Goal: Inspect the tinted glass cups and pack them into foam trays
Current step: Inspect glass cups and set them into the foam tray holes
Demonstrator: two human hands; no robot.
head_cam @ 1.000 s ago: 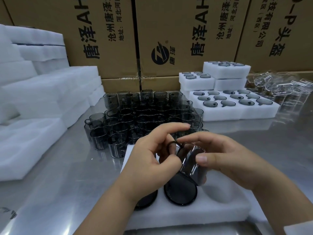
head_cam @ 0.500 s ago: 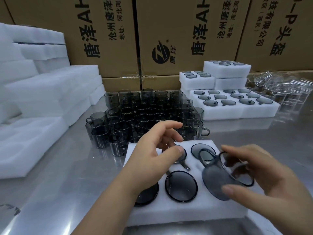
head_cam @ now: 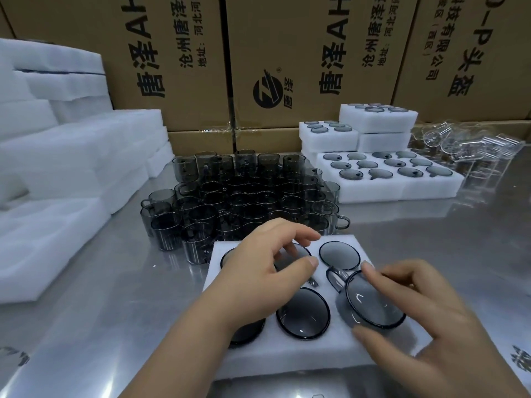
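A white foam tray [head_cam: 287, 357] lies on the steel table in front of me. Tinted glass cups sit bottom-up in its pockets, one at the front middle [head_cam: 303, 313] and one at the back right [head_cam: 339, 255]. My right hand [head_cam: 425, 326] grips another tinted glass cup [head_cam: 370, 303] between thumb and fingers. That cup is tilted over the front right pocket, with its handle pointing left. My left hand [head_cam: 258, 277] hovers over the tray's left half with loosely bent fingers, holds nothing, and hides the pockets beneath it.
Several loose tinted cups [head_cam: 244, 196] stand crowded just behind the tray. Filled foam trays [head_cam: 388, 179] are stacked at the back right, beside clear glass cups [head_cam: 471, 145]. Empty foam trays [head_cam: 57, 168] pile up at the left. Cardboard boxes [head_cam: 301, 53] wall off the back.
Both hands held the cup together a second ago. My left hand let go and stayed over the tray, while my right hand carried the cup down to the front right pocket.
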